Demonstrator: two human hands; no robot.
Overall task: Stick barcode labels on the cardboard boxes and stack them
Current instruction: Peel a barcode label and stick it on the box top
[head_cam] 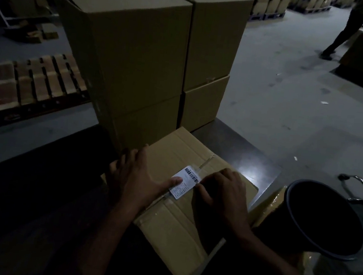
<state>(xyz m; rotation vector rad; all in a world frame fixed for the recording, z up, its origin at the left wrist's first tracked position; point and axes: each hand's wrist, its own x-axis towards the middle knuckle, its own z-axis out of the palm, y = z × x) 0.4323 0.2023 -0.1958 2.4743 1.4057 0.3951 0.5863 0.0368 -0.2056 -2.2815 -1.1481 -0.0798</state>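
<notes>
Pressing a barcode label [185,182] onto the taped box [180,218]: left hand [135,177] spread, thumb on label; right hand [222,191] fingers curled at its edge.

A dark, perhaps metal platform [242,148] carries stacked cardboard boxes [139,64].

One view is given, taken from the head. It is pointed forward and down. The near cardboard box [184,183] is seen close up, and the floor [293,100] is seen far off.
</notes>
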